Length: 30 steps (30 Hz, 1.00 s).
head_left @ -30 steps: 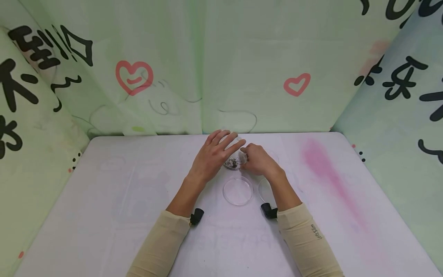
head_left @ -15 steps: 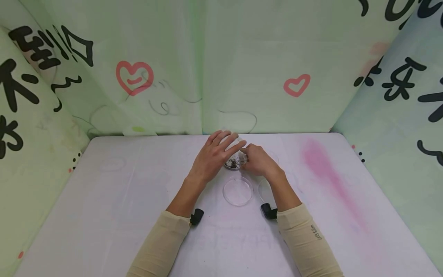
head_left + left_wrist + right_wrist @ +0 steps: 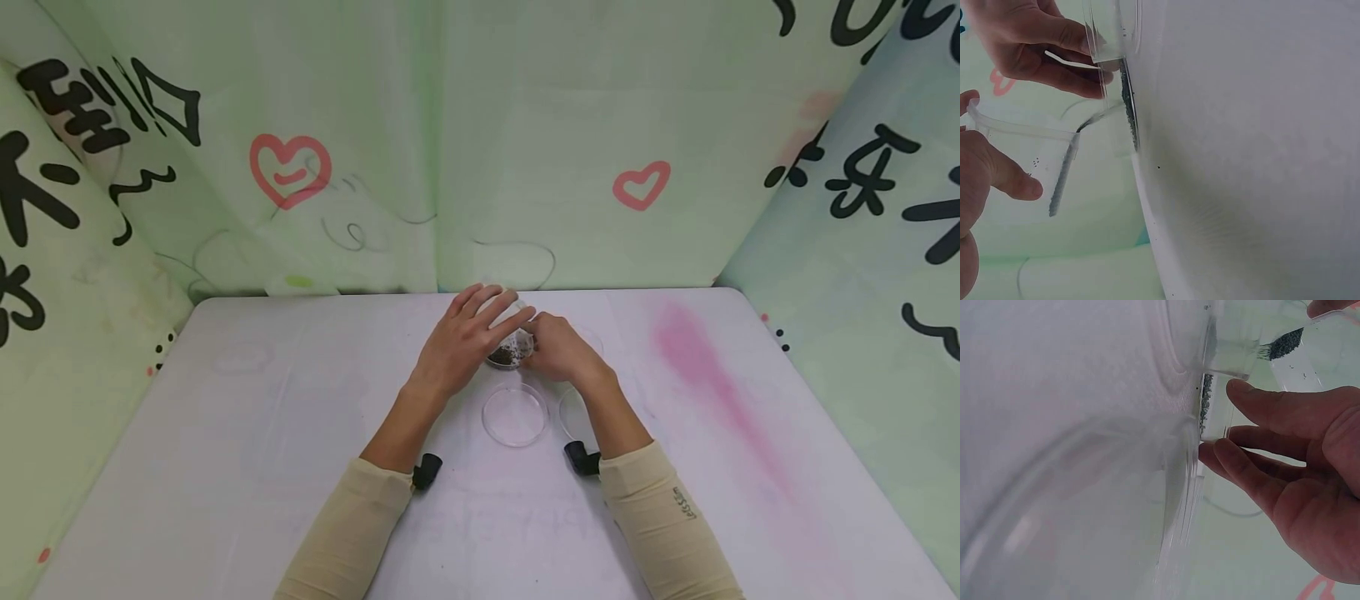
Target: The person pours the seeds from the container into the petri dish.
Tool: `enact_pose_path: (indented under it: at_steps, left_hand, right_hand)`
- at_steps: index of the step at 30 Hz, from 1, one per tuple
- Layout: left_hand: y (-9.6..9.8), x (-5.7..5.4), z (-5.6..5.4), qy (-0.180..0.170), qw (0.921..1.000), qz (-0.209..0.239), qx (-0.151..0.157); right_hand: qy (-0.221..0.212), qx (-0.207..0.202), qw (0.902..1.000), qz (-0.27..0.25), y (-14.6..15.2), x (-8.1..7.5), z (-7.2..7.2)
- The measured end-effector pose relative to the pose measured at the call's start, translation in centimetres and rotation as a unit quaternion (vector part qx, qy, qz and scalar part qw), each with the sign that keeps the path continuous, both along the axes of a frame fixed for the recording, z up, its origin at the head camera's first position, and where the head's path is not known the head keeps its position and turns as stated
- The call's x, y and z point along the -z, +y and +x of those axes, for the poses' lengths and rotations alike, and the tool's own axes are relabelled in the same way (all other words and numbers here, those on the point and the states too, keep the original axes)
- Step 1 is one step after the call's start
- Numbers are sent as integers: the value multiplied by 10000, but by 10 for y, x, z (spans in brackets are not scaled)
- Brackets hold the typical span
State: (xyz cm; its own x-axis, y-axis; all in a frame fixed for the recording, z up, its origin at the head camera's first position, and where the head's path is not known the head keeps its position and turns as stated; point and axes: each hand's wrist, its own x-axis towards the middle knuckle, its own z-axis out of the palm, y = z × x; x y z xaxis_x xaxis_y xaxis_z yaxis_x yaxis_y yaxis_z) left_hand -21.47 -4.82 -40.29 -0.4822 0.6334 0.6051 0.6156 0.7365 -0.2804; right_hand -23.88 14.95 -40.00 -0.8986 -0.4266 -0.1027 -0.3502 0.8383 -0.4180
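Observation:
My left hand (image 3: 468,333) grips a clear plastic cup (image 3: 1019,150), tilted toward the right. Dark granules (image 3: 1287,344) lie along the cup's lower side, and a thin stream (image 3: 1088,120) of them runs from its lip. The stream falls into a clear round container (image 3: 510,362) standing on the table, where a dark layer of granules (image 3: 1127,100) covers the bottom. Thumb and fingers of my right hand (image 3: 1297,444) hold that container by its right side. From the head, my left hand hides most of the cup.
Close in front of the filled container stands another clear round container (image 3: 483,417). A further one (image 3: 561,415) is partly hidden under my right forearm. White cloth covers the table (image 3: 262,467); a pale green curtain (image 3: 525,125) hangs behind its far edge.
Both hands stay nearly in place. The dark granules seen in the receiving container have shifted and look denser along its near edge.

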Motion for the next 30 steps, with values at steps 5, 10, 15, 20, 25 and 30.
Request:
enact_pose_path:
  at_steps: [5, 10, 15, 20, 25, 30]
  left_hand:
    - [0, 1, 0, -38, 10000, -1, -47]
    - [-2, 2, 0, -203, 9996, 171, -134]
    - [-6, 4, -2, -717, 9944, 696, -341]
    - [-13, 4, -4, -1656, 9719, 1607, -463]
    - [-22, 2, -5, -2717, 9232, 2662, -548]
    - [-36, 0, -8, -3406, 8725, 3461, -542]
  right_hand:
    - [-50, 48, 10000, -33, 0, 1, 0]
    - [-77, 37, 9999, 79, 1, 0, 0]
    - [-172, 77, 9997, 173, 0, 0, 0]
    - [-255, 148, 9995, 129, -1, 1, 0]
    - [-253, 121, 9995, 148, -1, 0, 0]
    - [-247, 84, 9995, 173, 0, 0, 0]
